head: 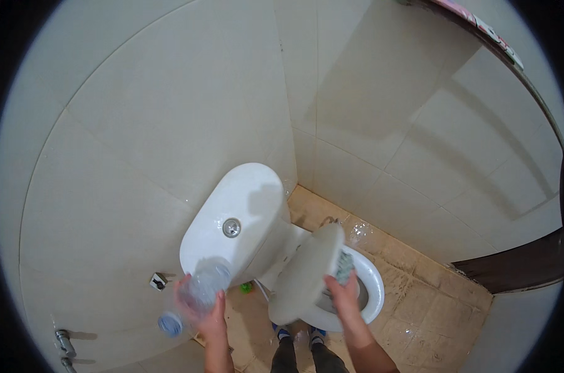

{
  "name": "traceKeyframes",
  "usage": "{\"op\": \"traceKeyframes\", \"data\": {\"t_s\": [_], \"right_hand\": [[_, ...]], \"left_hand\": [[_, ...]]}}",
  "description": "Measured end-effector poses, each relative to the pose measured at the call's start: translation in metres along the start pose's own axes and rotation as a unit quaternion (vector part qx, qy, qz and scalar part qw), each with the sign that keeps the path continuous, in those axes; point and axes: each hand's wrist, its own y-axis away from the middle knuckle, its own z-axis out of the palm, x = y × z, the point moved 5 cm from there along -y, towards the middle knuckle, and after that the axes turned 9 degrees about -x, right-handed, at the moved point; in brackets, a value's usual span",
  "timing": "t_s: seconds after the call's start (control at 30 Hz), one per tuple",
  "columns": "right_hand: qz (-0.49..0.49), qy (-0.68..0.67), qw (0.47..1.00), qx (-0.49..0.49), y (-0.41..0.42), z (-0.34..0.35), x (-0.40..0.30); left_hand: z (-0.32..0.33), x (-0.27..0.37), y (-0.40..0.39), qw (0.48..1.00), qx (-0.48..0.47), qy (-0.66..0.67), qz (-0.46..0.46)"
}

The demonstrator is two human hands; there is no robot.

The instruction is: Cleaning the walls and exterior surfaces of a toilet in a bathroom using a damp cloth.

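Note:
My left hand [210,321] grips a clear plastic bottle [207,281], blurred, beside the front end of the toilet cistern [251,189]. The bottle's blue cap [171,325] points to the lower left. A pale green scrubbing pad or cloth [344,266] is in my right hand [345,293], at the inner side of the toilet lid [307,275]. That lid stands tilted, partly raised over the white bowl rim [375,284]. My right thumb lies at the lid's edge. The lid hides part of the bowl.
A round metal flush button [231,227] sits on the cistern top. Behind the bowl shows a bright green object [246,287]. A metal fitting [158,281] and a tap [65,342] project from the left wall. Brown floor tiles [415,303] look wet; my feet stand beside the bowl.

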Motion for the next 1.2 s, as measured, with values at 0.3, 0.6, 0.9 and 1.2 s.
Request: {"op": "traceKeyframes", "data": {"t_s": [0.3,0.6,0.9,1.2], "right_hand": [[-0.100,0.140,0.983,0.056,-0.082,0.118,0.038],[-0.192,0.218,0.957,0.011,-0.018,0.159,0.113],[-0.216,-0.043,0.975,0.010,-0.059,0.161,0.079],[-0.065,0.232,0.956,0.167,-0.073,0.114,0.149]], "left_hand": [[0.031,-0.023,-0.097,0.990,-0.010,0.111,-0.091],[0.022,-0.073,-0.023,0.988,-0.048,-0.068,-0.127],[0.093,-0.011,-0.054,0.902,-0.361,-0.135,0.196],[0.119,-0.022,-0.070,0.865,-0.438,-0.153,0.190]]}}
